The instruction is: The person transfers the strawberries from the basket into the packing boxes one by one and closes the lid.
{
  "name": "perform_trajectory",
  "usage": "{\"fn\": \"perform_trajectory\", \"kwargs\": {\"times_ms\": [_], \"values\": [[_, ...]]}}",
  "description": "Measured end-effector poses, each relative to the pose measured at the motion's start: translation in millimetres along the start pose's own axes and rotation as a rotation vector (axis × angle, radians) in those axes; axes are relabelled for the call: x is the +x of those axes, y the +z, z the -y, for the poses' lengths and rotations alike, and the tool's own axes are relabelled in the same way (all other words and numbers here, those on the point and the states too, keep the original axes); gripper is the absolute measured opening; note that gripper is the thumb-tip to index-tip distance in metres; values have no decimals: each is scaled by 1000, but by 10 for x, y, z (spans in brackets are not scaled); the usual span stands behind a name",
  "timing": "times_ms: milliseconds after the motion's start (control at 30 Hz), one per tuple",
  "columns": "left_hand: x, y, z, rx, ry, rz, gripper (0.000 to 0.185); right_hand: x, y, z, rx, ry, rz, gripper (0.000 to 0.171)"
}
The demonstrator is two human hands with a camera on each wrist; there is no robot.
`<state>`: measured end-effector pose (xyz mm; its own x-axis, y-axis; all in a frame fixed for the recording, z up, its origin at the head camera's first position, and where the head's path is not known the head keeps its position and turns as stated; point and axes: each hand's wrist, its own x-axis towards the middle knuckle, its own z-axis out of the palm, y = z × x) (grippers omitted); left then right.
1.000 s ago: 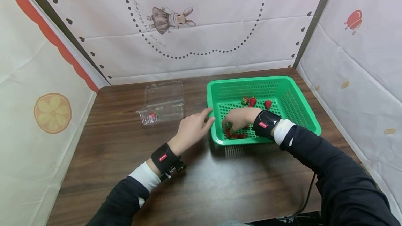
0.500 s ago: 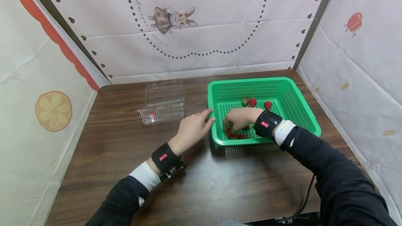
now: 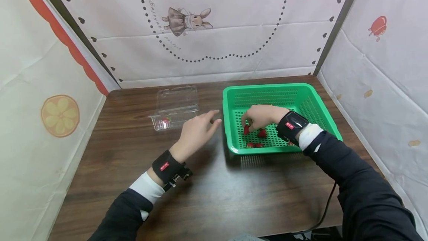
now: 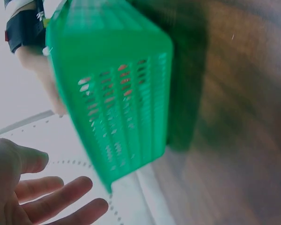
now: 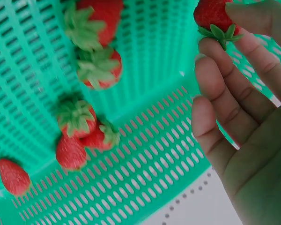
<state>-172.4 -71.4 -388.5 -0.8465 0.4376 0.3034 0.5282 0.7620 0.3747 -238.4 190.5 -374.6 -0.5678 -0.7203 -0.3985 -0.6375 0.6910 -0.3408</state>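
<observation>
Held strawberry [image 3: 246,129], head view: red, inside the green basket [image 3: 267,86], pinched by my right hand [image 3: 259,116].
Around it, head view: my hand and wristband [image 3: 293,125] cover part of the basket; an open clear box [image 3: 177,101] holding one berry [image 3: 165,121] stands beyond my left hand [image 3: 197,132].
Left hand, left wrist view: fingers spread near the basket's slotted wall.
Held strawberry, right wrist view: its leafy green cap shows, hidden in the head view; six loose strawberries [image 5: 71,152] lie in the basket.
</observation>
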Motion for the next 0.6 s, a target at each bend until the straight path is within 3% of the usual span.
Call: {"fn": "perform_trajectory", "kwargs": {"times_ms": [333,600], "values": [[-85,-449,216,42,-67,-100,39,-32,-303,39,-5,48,-93,25],[-243,-697,494,85,-146,-138,40,-53,-572,93,-32,51,-191,22]]}}
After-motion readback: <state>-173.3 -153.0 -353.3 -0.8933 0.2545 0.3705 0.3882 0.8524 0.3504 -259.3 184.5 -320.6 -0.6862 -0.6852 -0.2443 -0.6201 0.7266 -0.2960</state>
